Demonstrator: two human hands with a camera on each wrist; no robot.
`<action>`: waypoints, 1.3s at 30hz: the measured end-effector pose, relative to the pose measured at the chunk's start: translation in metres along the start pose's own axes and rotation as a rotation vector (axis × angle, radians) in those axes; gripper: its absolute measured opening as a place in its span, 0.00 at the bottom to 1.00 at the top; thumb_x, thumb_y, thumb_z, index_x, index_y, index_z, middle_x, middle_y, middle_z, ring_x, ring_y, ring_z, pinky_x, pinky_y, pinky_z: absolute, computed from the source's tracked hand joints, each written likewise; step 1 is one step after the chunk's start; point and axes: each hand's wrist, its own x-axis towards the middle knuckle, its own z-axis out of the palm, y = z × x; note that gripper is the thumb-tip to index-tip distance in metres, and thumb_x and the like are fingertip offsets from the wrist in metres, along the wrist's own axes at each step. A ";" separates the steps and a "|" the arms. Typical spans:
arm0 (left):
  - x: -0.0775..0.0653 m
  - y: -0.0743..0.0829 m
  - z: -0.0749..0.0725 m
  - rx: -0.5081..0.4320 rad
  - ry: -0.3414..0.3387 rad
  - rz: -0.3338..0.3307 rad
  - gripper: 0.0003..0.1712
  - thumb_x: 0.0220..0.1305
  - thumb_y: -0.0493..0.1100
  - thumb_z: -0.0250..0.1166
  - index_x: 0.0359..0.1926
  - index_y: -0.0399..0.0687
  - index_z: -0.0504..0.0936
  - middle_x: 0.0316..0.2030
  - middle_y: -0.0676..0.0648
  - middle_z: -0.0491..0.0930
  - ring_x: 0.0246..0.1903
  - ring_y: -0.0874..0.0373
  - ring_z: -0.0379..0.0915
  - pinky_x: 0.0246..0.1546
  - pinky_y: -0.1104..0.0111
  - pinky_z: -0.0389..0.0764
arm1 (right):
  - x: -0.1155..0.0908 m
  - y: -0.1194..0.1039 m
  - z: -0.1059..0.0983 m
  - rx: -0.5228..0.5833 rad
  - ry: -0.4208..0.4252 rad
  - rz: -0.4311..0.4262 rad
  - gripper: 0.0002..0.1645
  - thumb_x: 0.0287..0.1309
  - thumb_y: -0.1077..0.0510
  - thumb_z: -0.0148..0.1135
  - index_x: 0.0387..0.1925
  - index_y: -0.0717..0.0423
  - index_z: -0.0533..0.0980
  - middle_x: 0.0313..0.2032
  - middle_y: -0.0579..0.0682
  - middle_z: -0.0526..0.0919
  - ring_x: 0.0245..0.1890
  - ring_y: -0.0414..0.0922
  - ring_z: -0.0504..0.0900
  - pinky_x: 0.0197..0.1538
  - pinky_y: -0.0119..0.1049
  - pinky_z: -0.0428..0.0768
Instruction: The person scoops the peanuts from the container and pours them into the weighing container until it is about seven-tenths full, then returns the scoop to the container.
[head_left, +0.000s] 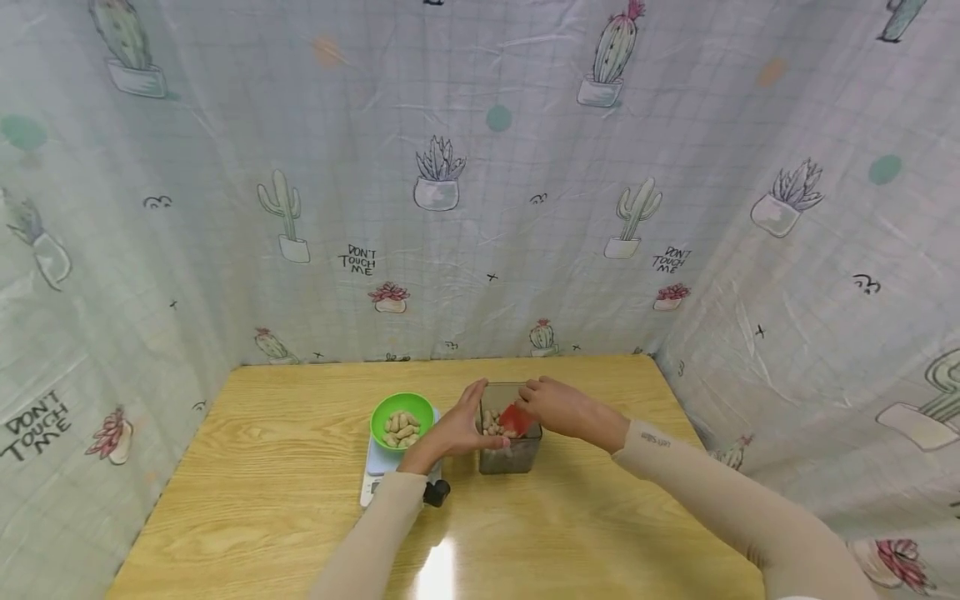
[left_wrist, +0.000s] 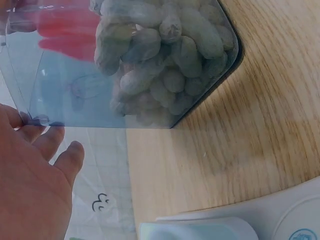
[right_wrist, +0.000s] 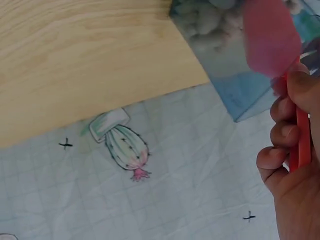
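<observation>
A clear, smoke-tinted plastic container [head_left: 508, 460] with peanuts in shells [left_wrist: 165, 55] stands on the table. My left hand [head_left: 459, 425] holds it by the rim on its left side, thumb toward the front and fingers toward the back. In the left wrist view those fingertips [left_wrist: 50, 142] lie right at the rim. My right hand [head_left: 558, 406] grips the handle of a red scoop [right_wrist: 272, 40], fingers curled round it. The scoop's head [head_left: 516, 419] is down inside the container, against the peanuts.
Left of the container, a green bowl [head_left: 381, 410] with several peanuts sits on a white kitchen scale [head_left: 371, 487]. A black knob-like object [head_left: 437, 493] lies by the scale, partly behind my left forearm. A cactus-print curtain [head_left: 480, 250] hangs behind the wooden table [head_left: 285, 467].
</observation>
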 end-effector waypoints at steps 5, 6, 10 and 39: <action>-0.001 -0.001 0.002 -0.002 -0.003 -0.002 0.72 0.45 0.75 0.70 0.79 0.62 0.35 0.79 0.48 0.37 0.71 0.39 0.59 0.63 0.46 0.71 | 0.002 -0.007 0.008 0.018 0.010 0.035 0.15 0.59 0.55 0.68 0.49 0.48 0.81 0.44 0.46 0.84 0.45 0.43 0.82 0.48 0.39 0.81; -0.001 -0.001 0.002 -0.004 -0.003 -0.003 0.72 0.45 0.76 0.70 0.79 0.62 0.35 0.79 0.48 0.37 0.70 0.39 0.59 0.63 0.46 0.71 | 0.004 -0.008 0.010 0.023 0.016 0.034 0.15 0.59 0.55 0.68 0.48 0.48 0.81 0.43 0.46 0.83 0.45 0.43 0.81 0.49 0.39 0.81; 0.000 -0.001 0.004 -0.005 -0.005 -0.004 0.72 0.44 0.77 0.68 0.79 0.64 0.34 0.79 0.50 0.36 0.70 0.41 0.60 0.62 0.48 0.72 | 0.008 -0.010 0.014 0.076 0.050 0.021 0.13 0.58 0.53 0.69 0.45 0.49 0.82 0.41 0.45 0.83 0.44 0.43 0.81 0.49 0.39 0.81; -0.002 0.001 0.002 -0.002 -0.002 -0.048 0.70 0.47 0.75 0.69 0.78 0.70 0.32 0.79 0.52 0.34 0.69 0.40 0.62 0.62 0.46 0.72 | -0.009 -0.006 0.036 0.480 0.274 0.260 0.10 0.63 0.61 0.64 0.46 0.55 0.77 0.33 0.49 0.79 0.32 0.44 0.78 0.35 0.37 0.78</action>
